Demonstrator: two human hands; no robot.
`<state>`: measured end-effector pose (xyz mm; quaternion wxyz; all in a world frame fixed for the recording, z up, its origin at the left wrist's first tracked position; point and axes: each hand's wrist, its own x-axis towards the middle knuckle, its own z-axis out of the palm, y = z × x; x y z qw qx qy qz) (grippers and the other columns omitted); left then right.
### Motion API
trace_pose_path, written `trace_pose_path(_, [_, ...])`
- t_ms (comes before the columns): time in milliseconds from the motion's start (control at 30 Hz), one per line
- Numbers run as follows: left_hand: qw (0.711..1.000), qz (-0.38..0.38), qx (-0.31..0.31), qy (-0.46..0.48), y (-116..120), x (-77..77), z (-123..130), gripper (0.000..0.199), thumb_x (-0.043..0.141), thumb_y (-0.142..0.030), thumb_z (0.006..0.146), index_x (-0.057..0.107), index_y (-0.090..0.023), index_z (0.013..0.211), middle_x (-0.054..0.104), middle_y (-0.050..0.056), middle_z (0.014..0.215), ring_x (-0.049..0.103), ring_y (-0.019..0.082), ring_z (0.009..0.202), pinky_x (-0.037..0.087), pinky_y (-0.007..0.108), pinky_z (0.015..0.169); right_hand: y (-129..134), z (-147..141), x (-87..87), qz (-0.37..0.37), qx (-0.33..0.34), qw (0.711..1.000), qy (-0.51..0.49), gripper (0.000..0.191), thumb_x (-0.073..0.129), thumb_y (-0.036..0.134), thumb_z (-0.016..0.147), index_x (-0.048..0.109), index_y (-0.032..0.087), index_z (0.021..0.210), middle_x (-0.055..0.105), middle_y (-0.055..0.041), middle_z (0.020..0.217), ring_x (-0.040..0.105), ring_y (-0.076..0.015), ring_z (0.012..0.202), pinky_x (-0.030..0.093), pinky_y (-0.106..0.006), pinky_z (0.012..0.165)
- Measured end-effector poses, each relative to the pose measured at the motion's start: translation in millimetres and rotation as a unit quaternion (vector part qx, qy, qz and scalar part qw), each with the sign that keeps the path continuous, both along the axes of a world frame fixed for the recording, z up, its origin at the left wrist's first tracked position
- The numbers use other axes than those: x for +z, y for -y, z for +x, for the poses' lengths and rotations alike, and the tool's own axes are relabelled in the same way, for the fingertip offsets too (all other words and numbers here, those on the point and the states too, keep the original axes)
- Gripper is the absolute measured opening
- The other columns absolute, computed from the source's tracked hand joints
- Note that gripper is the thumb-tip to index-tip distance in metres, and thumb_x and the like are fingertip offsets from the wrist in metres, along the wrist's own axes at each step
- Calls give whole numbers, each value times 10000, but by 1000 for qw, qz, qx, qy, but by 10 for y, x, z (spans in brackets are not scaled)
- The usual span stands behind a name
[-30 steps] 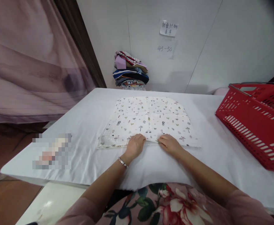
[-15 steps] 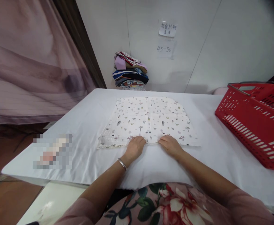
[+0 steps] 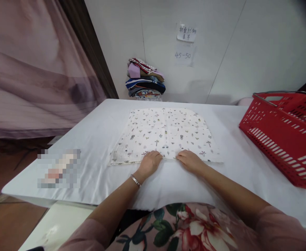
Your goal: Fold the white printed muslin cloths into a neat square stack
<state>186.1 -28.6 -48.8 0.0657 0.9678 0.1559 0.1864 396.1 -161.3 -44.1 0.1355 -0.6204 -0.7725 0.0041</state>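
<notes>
A white cloth printed with small palm trees and other little motifs lies spread on the table, folded over, with a crease down its middle. At its near edge, left of the crease, my left hand pinches the fabric with closed fingers. My right hand grips the same edge a short way to the right. Between the two hands a short stretch of the edge shows. The fingertips are partly hidden against the cloth. A silver bracelet circles my left wrist.
The cloth lies on a white-covered table. A red plastic basket stands at the right. Behind the far edge is a stack of folded textiles by the wall. A blurred-out item lies at the left; a pink curtain hangs beyond.
Both hands keep their hold on the cloth's near edge in almost the same place. The view has shifted very slightly; nothing else has visibly moved.
</notes>
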Motion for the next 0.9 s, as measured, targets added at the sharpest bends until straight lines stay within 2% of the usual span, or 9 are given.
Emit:
trace_pose_path(133, [999, -9, 38, 15, -9, -8, 45, 194, 385, -202, 899, 573, -176, 857, 585, 53, 828, 530, 171, 802, 421, 321, 721, 5, -17, -11, 2, -16, 1000, 0, 226, 432, 146, 866, 620, 193, 982, 604, -60, 910, 503, -173, 830, 365, -283, 704])
trace_pose_path(267, [998, -15, 52, 19, -33, -25, 70, 181, 386, -209, 902, 553, -179, 838, 577, 46, 814, 532, 166, 779, 421, 309, 703, -16, -45, -1, 5, -55, 998, 7, 218, 420, 185, 889, 629, 194, 948, 609, -58, 877, 500, -176, 806, 363, -288, 686])
trace_pose_path(433, [999, 29, 41, 14, -39, -61, 69, 200, 369, -210, 912, 556, -172, 851, 577, 48, 816, 527, 173, 790, 404, 312, 701, -60, -36, -9, 29, -85, 996, 28, 224, 424, 147, 885, 641, 182, 922, 613, -59, 856, 492, -178, 795, 338, -291, 673])
trace_pose_path(533, [998, 62, 26, -2, -17, -73, 42, 207, 371, -195, 909, 571, -171, 862, 586, 56, 831, 524, 182, 803, 394, 325, 708, -53, -31, -48, 21, -76, 996, 43, 243, 429, 97, 863, 641, 184, 944, 615, -60, 886, 491, -178, 820, 337, -290, 685])
trace_pose_path(667, [999, 54, 1, -10, 8, -54, -11, 154, 442, -235, 889, 587, -194, 918, 606, 53, 879, 535, 188, 854, 395, 329, 736, -29, -34, -91, 9, -71, 996, 50, 264, 427, 86, 858, 636, 193, 978, 617, -50, 935, 488, -177, 851, 344, -289, 714])
trace_pose_path(900, [995, 87, 14, 43, -88, 9, 26, 181, 422, -196, 895, 600, -186, 929, 625, 50, 874, 535, 174, 847, 386, 312, 705, -83, -20, -63, 55, -87, 993, 61, 242, 422, 102, 872, 638, 173, 953, 608, -57, 869, 471, -170, 804, 321, -282, 675])
